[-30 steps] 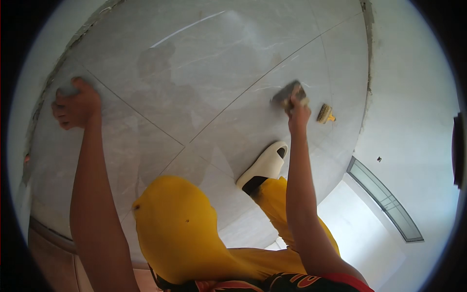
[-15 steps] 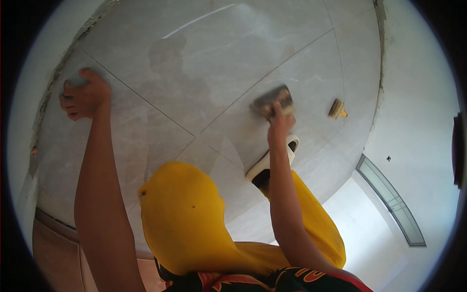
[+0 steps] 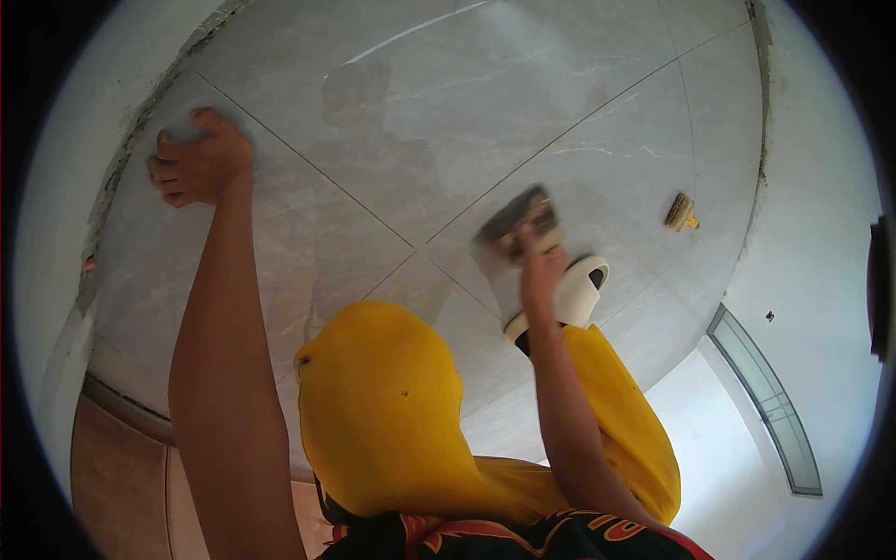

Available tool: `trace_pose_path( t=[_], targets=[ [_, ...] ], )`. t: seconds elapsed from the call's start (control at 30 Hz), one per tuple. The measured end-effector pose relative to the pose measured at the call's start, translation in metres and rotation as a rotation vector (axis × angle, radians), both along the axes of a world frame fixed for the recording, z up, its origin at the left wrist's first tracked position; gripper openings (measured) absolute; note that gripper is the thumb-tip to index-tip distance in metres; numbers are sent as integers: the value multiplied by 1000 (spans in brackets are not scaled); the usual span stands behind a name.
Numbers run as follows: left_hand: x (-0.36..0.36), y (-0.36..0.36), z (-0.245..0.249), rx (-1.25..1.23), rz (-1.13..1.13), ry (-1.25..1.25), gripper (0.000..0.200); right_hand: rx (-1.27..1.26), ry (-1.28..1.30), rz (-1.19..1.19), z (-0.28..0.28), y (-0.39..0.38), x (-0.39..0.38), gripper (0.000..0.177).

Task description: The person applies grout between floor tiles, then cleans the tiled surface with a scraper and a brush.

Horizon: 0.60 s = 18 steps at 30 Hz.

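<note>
"What do we make of the right hand [image 3: 541,266]?"

"We see it gripping a dark, block-like tool [image 3: 511,222]. One finger lies along its upper face; motion blurs it, so we cannot tell how the other fingers close around the rest."

"And where do we place that tool?"

"We find it over the grey tiled floor [image 3: 523,93], to the right of the spot where the dark joints [image 3: 417,248] cross. We cannot tell whether its whole underside touches the tiles."

"Then the left hand [image 3: 207,161]?"

"We see it on the far left, by the rough edge along the left wall [image 3: 65,168]. Its thumb stands well away from the other fingers, which are bent and a little apart. We make out nothing in its grasp."

"What else do we have around?"

"To the right of the tool, well apart from it, we see a small brush [image 3: 679,213] with a yellow handle lying on the tiles. Just beside the right wrist, on its right, is a pale shoe [image 3: 581,291]. Between the two forearms, on the near side, we see a bent knee in yellow trousers [image 3: 378,401]."
</note>
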<state>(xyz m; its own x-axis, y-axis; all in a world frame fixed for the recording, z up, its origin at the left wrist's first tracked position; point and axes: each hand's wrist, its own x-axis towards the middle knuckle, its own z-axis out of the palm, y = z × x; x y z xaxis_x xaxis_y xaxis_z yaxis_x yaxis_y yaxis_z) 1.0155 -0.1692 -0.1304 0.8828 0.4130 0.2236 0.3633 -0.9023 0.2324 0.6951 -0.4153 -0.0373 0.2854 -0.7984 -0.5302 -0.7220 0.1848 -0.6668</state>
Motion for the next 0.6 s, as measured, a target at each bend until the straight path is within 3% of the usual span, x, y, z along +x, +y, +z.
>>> trace_pose_path(
  t=[0.07, 0.17, 0.2, 0.3, 0.43, 0.57, 0.6],
  targets=[
    [1, 1, 0, -1, -11, -10, 71, -20, 85, 211, -10, 43, -14, 26],
    [-2, -4, 5, -23, -5, -1, 71, 122, -100, -9, 8, 79, 15, 27],
    [-1, -4, 7, -32, -2, 3, 71, 78, -54, 84, 9, 75, 8, 25],
    [0, 1, -1, 30, -4, -8, 70, 96, -177, -218, 6, 72, -5, 24],
    [-3, 0, -4, 4, -19, -37, 69, 168, -45, 83, -1, 92, -7, 24],
    [5, 1, -3, -10, -16, -46, 69, 115, -43, -157, 13, 110, 10, 30],
    [1, 1, -3, -16, -13, -28, 69, 137, -32, -42, 12, 119, 4, 30]
  ],
)
